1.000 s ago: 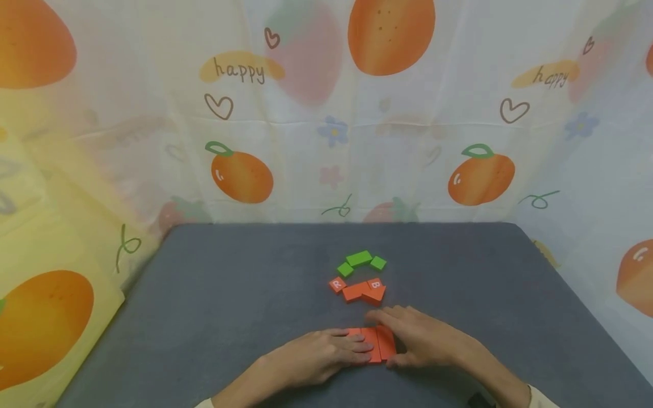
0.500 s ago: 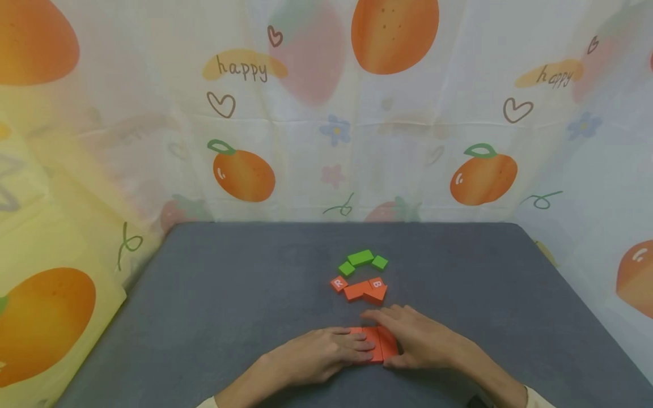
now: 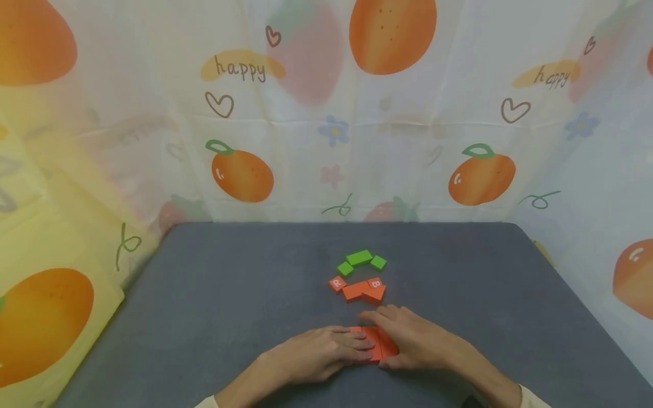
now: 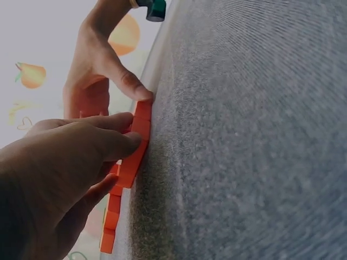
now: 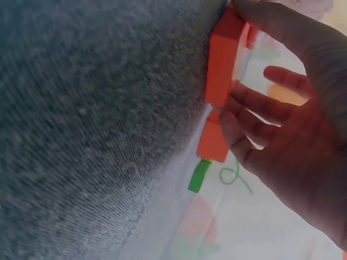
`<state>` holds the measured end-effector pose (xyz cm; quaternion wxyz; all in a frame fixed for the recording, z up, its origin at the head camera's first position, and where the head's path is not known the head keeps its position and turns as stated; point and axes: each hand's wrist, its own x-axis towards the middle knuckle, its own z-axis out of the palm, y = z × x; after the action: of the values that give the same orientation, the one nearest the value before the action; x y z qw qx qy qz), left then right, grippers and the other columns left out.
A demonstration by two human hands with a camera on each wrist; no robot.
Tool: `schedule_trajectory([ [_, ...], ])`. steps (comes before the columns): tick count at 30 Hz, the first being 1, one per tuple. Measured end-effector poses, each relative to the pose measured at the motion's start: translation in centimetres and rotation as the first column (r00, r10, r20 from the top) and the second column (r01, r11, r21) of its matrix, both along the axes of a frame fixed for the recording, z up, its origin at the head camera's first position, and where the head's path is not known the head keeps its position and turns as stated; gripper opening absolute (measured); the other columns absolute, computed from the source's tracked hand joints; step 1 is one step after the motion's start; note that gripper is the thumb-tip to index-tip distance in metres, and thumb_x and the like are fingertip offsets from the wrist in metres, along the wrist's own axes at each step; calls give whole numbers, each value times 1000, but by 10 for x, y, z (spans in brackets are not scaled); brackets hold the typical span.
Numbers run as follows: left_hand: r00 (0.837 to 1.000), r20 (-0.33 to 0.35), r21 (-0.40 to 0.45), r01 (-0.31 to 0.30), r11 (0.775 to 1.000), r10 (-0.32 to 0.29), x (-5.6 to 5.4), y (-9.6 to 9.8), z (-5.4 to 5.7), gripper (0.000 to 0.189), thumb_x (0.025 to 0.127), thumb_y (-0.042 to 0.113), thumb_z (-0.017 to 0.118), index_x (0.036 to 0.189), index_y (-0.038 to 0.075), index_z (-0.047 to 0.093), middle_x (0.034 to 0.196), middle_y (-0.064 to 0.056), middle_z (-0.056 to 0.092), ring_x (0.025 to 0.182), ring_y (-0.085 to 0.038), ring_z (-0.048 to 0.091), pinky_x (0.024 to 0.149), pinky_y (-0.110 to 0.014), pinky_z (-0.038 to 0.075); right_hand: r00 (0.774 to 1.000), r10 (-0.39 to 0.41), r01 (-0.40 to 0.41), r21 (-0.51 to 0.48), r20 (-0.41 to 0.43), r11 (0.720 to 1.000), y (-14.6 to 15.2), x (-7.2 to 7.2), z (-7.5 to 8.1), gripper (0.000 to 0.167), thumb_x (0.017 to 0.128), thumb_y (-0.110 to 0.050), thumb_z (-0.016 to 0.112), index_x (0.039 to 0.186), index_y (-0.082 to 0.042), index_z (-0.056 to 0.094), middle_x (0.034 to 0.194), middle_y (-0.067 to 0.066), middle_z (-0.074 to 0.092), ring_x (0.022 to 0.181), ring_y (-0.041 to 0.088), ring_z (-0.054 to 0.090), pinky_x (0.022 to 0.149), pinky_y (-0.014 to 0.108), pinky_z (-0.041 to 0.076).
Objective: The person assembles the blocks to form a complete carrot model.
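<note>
A row of flat orange blocks lies side by side near the front of the grey table. My left hand rests on the left part of the row, its fingers stretched across the tops. From the right, my right hand holds the end orange block, thumb at its near end and fingers at its far end. The right wrist view shows this right hand with its palm toward the camera. In the left wrist view, the fingers of the left hand overlap the row and hide part of it.
Beyond the hands sit more orange pieces, including small squares lettered R and B. Farther back, a long green block lies between two small green blocks. A fruit-printed cloth hangs behind the grey table.
My right hand has shifted slightly left, its thumb and fingers drawing in over the end block. The left hand stays on the row. The far orange and green blocks have not moved.
</note>
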<state>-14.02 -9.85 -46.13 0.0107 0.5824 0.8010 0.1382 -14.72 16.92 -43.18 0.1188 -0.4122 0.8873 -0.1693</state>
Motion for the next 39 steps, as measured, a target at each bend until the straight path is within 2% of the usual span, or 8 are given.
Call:
schedule_trajectory([
  [5,1000,18,1,-1,1000,1,0,-1,3,41,107,24,61,147,17,62,152,3,61,145,-11,55,118,-29,46,1000,1,0,-10,20,1000,2,-3,1,86,87,-37,86,158,-20,41,149,-8,58,128,15,58,108,59,48],
  [13,998,61,-23,2,1000,-1,-3,-3,5,43,106,24,62,148,17,61,153,4,61,143,-9,56,114,-27,50,999,-5,6,-13,48,1000,0,-3,4,81,89,-29,84,158,-19,42,153,-6,57,129,15,57,111,60,46],
  [17,999,50,-19,7,1000,-6,-4,-3,5,42,106,25,63,147,17,62,153,4,61,143,-9,57,114,-27,50,998,-11,11,-4,67,1000,1,-4,4,81,89,-29,84,158,-19,42,153,-5,56,131,16,56,112,61,45],
  [21,1000,19,-1,12,1000,-12,-3,-2,4,42,106,27,62,147,17,62,154,4,60,142,-8,57,113,-26,51,996,2,-5,28,90,1000,1,-10,9,84,88,-38,85,158,-21,41,154,-5,55,136,19,55,114,60,44],
  [24,1000,2,11,20,1000,-20,-2,-2,2,45,108,31,60,150,16,59,157,3,57,145,-9,54,113,-27,51,998,23,-26,56,59,998,0,-15,17,80,87,-44,84,154,-21,47,150,-6,57,133,17,56,112,58,46],
  [31,999,-3,-70,35,997,-35,-6,-4,3,46,111,34,52,153,17,55,159,3,54,149,-11,50,115,-27,49,984,97,-90,55,-151,994,-21,-42,39,48,96,-35,76,138,-15,64,128,2,65,115,17,62,99,46,54],
  [35,999,18,-108,47,993,-45,-9,-4,8,44,110,31,54,152,17,57,158,3,55,147,-10,52,114,-27,50,979,97,-88,57,-177,994,-42,-67,45,39,99,-29,73,133,-11,68,125,5,69,113,20,65,99,42,55],
  [39,995,99,-120,42,992,-30,-11,-1,13,42,109,29,56,150,18,60,157,3,57,146,-10,54,112,-30,52,975,109,-98,66,-194,993,-61,-87,42,32,101,-23,70,129,-7,70,121,9,70,109,24,67,96,42,56],
])
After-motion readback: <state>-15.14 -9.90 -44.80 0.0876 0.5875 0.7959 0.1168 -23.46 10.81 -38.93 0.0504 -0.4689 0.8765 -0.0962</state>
